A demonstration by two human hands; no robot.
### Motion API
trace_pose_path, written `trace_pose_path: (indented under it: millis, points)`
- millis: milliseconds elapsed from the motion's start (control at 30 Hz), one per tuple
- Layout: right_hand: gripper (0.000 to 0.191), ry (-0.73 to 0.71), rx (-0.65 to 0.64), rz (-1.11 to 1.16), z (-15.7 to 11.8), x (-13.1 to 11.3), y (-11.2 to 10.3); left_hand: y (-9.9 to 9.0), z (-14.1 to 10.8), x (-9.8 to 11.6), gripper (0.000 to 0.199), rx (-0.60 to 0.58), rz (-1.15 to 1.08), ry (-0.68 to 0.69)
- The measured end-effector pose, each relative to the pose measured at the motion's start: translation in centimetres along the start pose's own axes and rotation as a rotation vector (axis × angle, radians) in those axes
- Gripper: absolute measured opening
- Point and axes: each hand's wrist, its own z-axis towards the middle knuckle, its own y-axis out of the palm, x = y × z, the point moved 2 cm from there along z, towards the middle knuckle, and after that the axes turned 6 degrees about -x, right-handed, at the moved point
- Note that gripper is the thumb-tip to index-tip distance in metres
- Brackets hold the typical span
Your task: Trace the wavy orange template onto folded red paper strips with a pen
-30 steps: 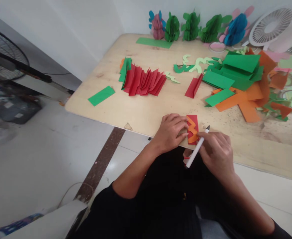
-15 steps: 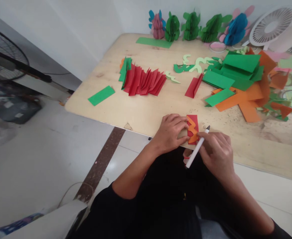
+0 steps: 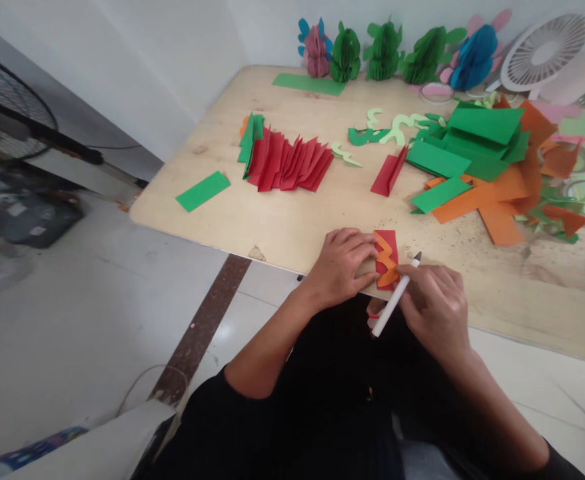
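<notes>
Near the table's front edge lies a folded red paper rectangle, with a wavy orange paper cut-out on top of it. Curled over the left side of both, my left hand pins them down with thumb and fingertips. A white pen is in my right hand, its dark end pointing up and away from the paper. The right fingertips touch the cut-out's right edge. Part of the red sheet is covered by my fingers.
Red folded papers stand in a row at left centre. Stacked green papers and orange strips pile up at right. Paper figures line the wall beside a small white fan. Pale green wavy cut-outs lie mid-table.
</notes>
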Motion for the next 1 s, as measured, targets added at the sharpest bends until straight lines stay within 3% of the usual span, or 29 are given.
trace_pose_path:
  millis: [333,567,1000]
  points:
    - [0.026,-0.004,0.005,0.002,-0.03,-0.02,0.1,-0.08,-0.1,0.12,0.013,0.026,-0.009,0.005]
    - [0.027,-0.02,-0.001,-0.013,-0.05,-0.12,0.03,0.15,-0.12,0.22,0.03,0.066,0.018,0.042]
    - [0.026,-0.038,0.003,-0.02,-0.21,-0.31,0.14,0.52,-0.46,0.16,0.03,0.063,0.087,0.077]
